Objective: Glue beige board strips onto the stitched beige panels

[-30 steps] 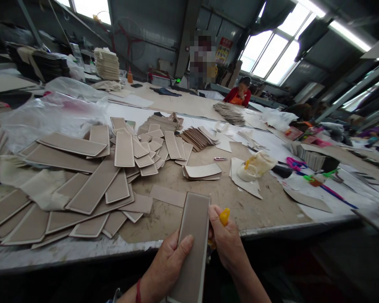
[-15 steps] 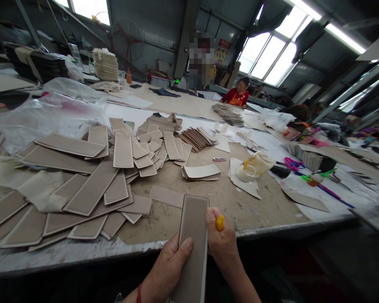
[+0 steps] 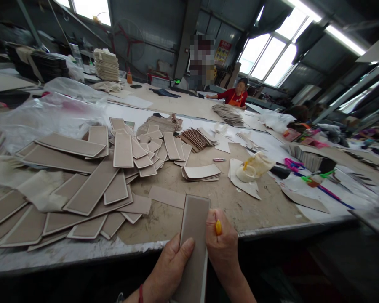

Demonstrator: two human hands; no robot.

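Observation:
A long taupe panel (image 3: 193,244) with a pale border stands tilted in front of me, its upper end over the table's front edge. My left hand (image 3: 173,261) grips its left side, thumb flat across the face. At the panel's right edge, my right hand (image 3: 221,242) is closed round a tool with a yellow handle end (image 3: 218,227); the tool's working part is hidden in the fist. Just beyond lies a flat taupe strip (image 3: 166,197). Many similar bordered panels (image 3: 91,189) are heaped to the left.
A short stack of pale pieces (image 3: 201,171) and a small pen-like item (image 3: 219,159) lie ahead. A whitish glue-smeared container (image 3: 248,171) rests on scrap to the right. Plastic sheeting (image 3: 50,118) covers the back left. Across the table sits a person in red (image 3: 235,97).
My right hand has slid slightly down along the panel's right edge with the yellow-handled tool. The panel has shifted a touch to the right. The person across has stretched an arm out leftward.

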